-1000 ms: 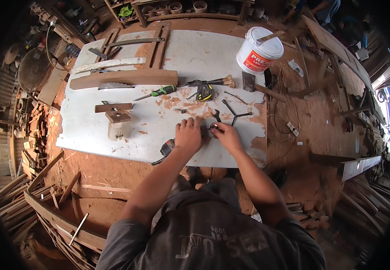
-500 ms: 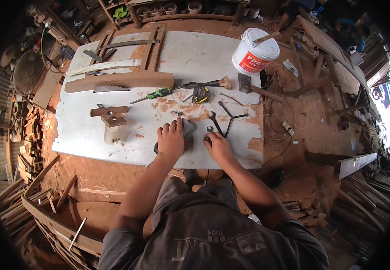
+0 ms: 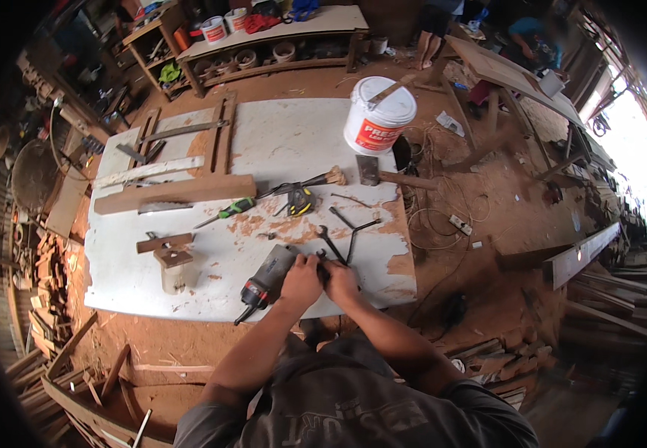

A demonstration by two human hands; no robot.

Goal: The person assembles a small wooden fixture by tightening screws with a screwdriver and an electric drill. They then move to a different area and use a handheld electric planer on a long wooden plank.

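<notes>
My left hand [image 3: 303,281] is closed at the right end of a grey corded power tool [image 3: 269,275] with a black, red-ringed rear, lying on the white-topped table [image 3: 219,299]. What its curled fingers grip is hidden. Touching it, my right hand [image 3: 342,284] is closed on a small dark wrench [image 3: 324,272], mostly covered by the fingers. Just beyond the hands lie another open-ended wrench [image 3: 329,243] and a black three-armed wrench [image 3: 352,230].
Farther back lie a tape measure [image 3: 300,200], a green-handled screwdriver [image 3: 235,208], a brush [image 3: 332,176], a hatchet [image 3: 369,170] and a wooden beam [image 3: 174,194]. A white bucket [image 3: 378,119] stands at the far right; a hand plane [image 3: 172,254] rests on the left.
My left hand has come off the power tool's body and moved right to meet my right hand. The wrench is now between them. The whole view has shifted, showing more of the background.
</notes>
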